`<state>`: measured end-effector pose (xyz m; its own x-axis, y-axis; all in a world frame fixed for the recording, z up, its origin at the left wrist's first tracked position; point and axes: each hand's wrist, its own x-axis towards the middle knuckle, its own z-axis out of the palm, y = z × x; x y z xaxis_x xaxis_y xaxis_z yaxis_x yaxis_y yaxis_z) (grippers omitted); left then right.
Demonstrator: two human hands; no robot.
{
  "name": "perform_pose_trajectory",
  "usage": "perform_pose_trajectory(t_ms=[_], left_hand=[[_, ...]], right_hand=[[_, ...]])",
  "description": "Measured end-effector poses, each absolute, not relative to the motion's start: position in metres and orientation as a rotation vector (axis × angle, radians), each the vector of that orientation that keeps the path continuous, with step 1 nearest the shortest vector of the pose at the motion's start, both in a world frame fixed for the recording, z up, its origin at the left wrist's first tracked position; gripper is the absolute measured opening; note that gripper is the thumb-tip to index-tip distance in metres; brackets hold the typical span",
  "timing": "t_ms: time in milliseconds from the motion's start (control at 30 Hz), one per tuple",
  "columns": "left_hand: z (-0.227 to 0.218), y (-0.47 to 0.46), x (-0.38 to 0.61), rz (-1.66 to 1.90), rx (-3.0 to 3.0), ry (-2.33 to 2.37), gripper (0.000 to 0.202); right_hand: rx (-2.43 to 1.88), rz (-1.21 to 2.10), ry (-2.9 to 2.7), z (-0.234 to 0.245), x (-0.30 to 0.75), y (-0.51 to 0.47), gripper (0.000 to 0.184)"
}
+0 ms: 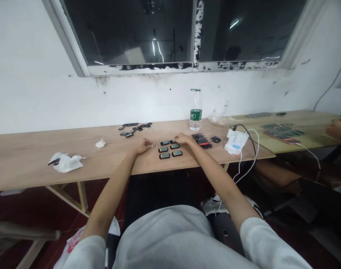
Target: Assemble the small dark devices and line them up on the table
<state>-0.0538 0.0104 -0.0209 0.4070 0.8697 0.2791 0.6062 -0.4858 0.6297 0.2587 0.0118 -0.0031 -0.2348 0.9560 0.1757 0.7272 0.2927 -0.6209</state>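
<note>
Several small oblong modules with black frames and grey-green faces, one of them a near module (177, 153), lie in two columns on the wooden table (111, 160). Left of them, my left hand (143, 145) is closed in a pinch, with a tiny pale bit at its fingertips, too small to name. My right hand (184, 139) reaches over the far right module (172, 142); its fingers are drawn together at that module's edge, and what they pinch, if anything, is hidden. Farther back lies a loose pile of similar black pieces (129, 133), beside scattered small pale bits (149, 128).
A water bottle (195, 114) stands near the wall. To the right are a black-and-red box (201, 141), a dark mouse-like object (216, 139) and a white power strip (236, 142) with cables. Crumpled tissues (66, 163) lie left. Another person's hand (338, 129) shows at far right.
</note>
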Motion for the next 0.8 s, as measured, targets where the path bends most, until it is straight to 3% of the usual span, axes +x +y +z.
perform_pose_trajectory(t_ms=[67, 433, 800], left_hand=[[-0.021, 0.01, -0.053, 0.816, 2.257, 1.255, 0.047], [-0.009, -0.003, -0.034, 1.06, 2.21, 1.331, 0.05], [0.023, -0.006, 0.023, 1.032, 2.433, 1.123, 0.055]], right_hand=[[-1.498, 0.608, -2.041, -0.005, 0.259, 0.015, 0.01], [-1.393, 0.683, -1.745, -0.02, 0.264, 0.016, 0.015], [-1.2, 0.795, -1.624, 0.008, 0.249, -0.003, 0.02]])
